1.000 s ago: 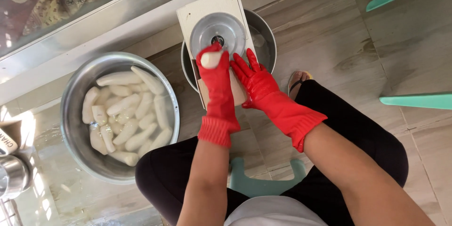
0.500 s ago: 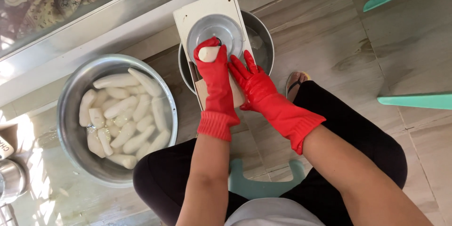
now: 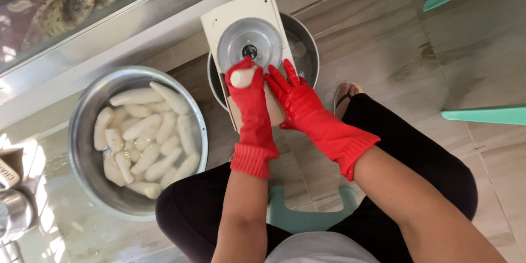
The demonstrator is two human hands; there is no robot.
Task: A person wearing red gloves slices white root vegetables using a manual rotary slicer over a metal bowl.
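Just above the middle of the frame, the left hand [image 3: 249, 98], in a red rubber glove, curls its fingers around a pale peeled piece of root [image 3: 241, 76] and presses it against the white slicer board [image 3: 241, 19]. The piece sits at the lower left edge of the round metal blade disc [image 3: 250, 50] set into that board. The grip is closed around the piece, with its cut end showing between the gloved fingers.

Immediately to the right of it, the right hand [image 3: 296, 98], also in a red glove, lies flat on the lower part of the board with its fingers spread and pointing toward the top of the frame. It holds nothing; the palm rests on the board's surface.

The board leans across a dark metal basin [image 3: 304, 44] that stands on the tiled floor [image 3: 383, 38] in the upper centre of the frame. At centre left stands a large steel bowl [image 3: 82, 109] filled with water and many more peeled white roots [image 3: 142, 131], well apart from the hands. The person's knees in black trousers [image 3: 416, 148] fill the bottom of the frame, a foot in a sandal [image 3: 344, 96] shows right of the basin, and a teal stool [image 3: 301, 219] sits between the legs.
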